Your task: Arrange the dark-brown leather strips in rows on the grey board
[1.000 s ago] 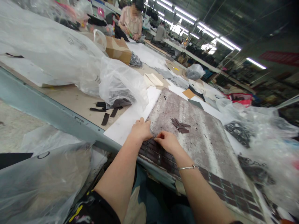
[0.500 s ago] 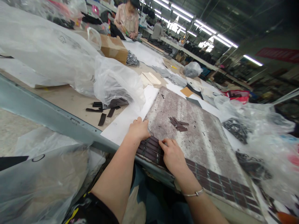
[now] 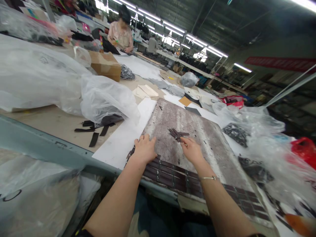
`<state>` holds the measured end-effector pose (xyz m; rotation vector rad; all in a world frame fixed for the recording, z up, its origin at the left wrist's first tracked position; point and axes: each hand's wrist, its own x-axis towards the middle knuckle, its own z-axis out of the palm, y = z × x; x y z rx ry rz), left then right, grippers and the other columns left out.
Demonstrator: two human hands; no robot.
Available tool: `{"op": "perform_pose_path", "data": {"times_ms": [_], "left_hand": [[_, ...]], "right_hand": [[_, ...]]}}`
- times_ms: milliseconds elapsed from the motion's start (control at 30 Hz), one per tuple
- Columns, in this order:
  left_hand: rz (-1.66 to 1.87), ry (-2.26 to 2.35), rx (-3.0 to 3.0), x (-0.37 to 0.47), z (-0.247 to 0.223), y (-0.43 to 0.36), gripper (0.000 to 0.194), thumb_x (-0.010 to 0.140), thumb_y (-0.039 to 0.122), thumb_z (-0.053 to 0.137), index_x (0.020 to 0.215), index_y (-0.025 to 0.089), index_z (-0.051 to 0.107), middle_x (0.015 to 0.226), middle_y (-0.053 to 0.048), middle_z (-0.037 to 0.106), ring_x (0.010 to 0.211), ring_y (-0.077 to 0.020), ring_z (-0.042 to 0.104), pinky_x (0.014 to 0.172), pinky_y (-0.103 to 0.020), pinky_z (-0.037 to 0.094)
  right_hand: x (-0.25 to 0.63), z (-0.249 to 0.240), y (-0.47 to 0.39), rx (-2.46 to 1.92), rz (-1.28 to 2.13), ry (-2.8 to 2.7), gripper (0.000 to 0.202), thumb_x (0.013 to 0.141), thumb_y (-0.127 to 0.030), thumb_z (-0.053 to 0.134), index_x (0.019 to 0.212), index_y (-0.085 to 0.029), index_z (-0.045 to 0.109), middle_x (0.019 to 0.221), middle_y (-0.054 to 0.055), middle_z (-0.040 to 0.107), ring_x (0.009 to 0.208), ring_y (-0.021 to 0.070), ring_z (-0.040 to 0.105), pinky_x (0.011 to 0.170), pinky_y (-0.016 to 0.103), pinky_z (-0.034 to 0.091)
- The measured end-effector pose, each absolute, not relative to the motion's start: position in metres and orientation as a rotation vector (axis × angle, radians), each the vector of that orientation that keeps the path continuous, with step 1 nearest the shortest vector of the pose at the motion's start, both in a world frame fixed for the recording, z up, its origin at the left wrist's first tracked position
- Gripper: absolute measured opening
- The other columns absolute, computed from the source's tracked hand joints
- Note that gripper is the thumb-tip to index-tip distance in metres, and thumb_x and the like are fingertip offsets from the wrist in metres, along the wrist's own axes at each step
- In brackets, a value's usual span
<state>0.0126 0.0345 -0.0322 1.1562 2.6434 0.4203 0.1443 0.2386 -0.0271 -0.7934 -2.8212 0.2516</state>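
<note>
Touching the near side of a small pile of dark strips, the person's right hand has its thumb and forefinger drawn together — whether they are clamped on a strip, one cannot tell. The pile lies loose on a worn, mottled board, just beyond the hands. The left hand rests at the board's left edge, its fingers slightly apart and bent, palm down. Rows of similar dark strips run along the board's near edge, just below the left hand and on past the right forearm. A thin bracelet circles the right wrist.

White paper lies to the left of the board, with a few black pieces near it on the table. Beyond these sit a plastic bag and a cardboard box — and farther off, a co-worker is at the table too.
</note>
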Motion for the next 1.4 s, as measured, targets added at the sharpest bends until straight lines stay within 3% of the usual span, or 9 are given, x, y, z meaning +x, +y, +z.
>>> {"op": "perform_pose_path", "data": {"times_ms": [167,267,367,500,600,700,1200,1400], "left_hand": [[0.409,2.617,1.167,0.011,-0.033,0.034,0.060,0.068,0.047,0.066,0.124,0.033,0.048,0.132,-0.011,0.040,0.123,-0.0337,0.035,0.101,-0.061,0.023],[0.423,2.634,1.183,0.010,-0.034,0.034,0.060,0.068,0.049,0.067,0.123,0.033,0.050,0.134,-0.011,0.038,0.123,-0.0344,0.035,0.101,-0.064,0.021],[0.428,2.648,1.196,0.009,-0.034,0.034,0.064,0.066,0.051,0.068,0.124,0.032,0.049,0.134,-0.013,0.036,0.124,-0.0350,0.034,0.101,-0.065,0.019],[0.417,2.593,1.236,0.010,-0.034,0.036,0.065,0.066,0.052,0.068,0.125,0.032,0.049,0.134,-0.014,0.036,0.125,-0.0361,0.032,0.100,-0.068,0.017],[0.411,2.568,1.251,0.011,-0.033,0.036,0.063,0.068,0.051,0.068,0.124,0.032,0.049,0.135,-0.013,0.036,0.127,-0.0366,0.029,0.100,-0.069,0.016],[0.404,2.566,1.252,0.012,-0.032,0.036,0.063,0.068,0.050,0.067,0.125,0.031,0.048,0.135,-0.013,0.036,0.129,-0.0371,0.027,0.100,-0.070,0.015],[0.433,2.584,1.259,0.015,-0.034,0.036,0.058,0.069,0.047,0.066,0.123,0.030,0.051,0.134,-0.014,0.038,0.129,-0.0366,0.026,0.099,-0.071,0.014],[0.440,2.570,1.271,0.014,-0.035,0.037,0.058,0.069,0.047,0.066,0.123,0.030,0.051,0.134,-0.014,0.038,0.129,-0.0379,0.026,0.098,-0.072,0.014]], "right_hand": [[0.143,-0.045,0.296,-0.796,0.108,-2.958,0.037,0.082,-0.018,0.049,0.118,-0.015,0.059,0.121,0.012,0.056,0.112,0.0224,0.049,0.099,0.037,0.035],[0.145,-0.047,0.308,-0.756,0.070,-2.990,0.026,0.082,-0.020,0.052,0.105,-0.017,0.064,0.110,0.008,0.061,0.107,0.0215,0.050,0.097,0.036,0.035],[0.149,-0.040,0.307,-0.765,0.082,-3.004,0.015,0.081,-0.029,0.055,0.086,-0.020,0.066,0.094,0.006,0.062,0.092,0.0210,0.054,0.084,0.033,0.040],[0.161,-0.029,0.275,-0.855,0.440,-2.893,0.023,0.083,-0.041,0.052,0.086,-0.023,0.065,0.076,0.002,0.063,0.071,0.0181,0.056,0.067,0.030,0.041],[0.170,-0.023,0.236,-0.796,0.896,-2.840,0.030,0.084,-0.047,0.050,0.090,-0.023,0.067,0.076,0.001,0.066,0.072,0.0177,0.058,0.068,0.029,0.043],[0.171,-0.022,0.203,-0.815,1.143,-2.913,0.031,0.084,-0.045,0.048,0.086,-0.022,0.069,0.073,0.000,0.066,0.068,0.0168,0.060,0.064,0.028,0.043],[0.147,-0.023,0.182,-1.062,1.299,-2.954,0.023,0.079,-0.035,0.055,0.076,-0.017,0.067,0.069,0.003,0.067,0.059,0.0135,0.058,0.058,0.024,0.043],[0.147,-0.024,0.187,-1.092,1.564,-2.842,0.021,0.078,-0.035,0.056,0.073,-0.016,0.063,0.067,0.002,0.065,0.057,0.0106,0.054,0.055,0.022,0.040]]}}
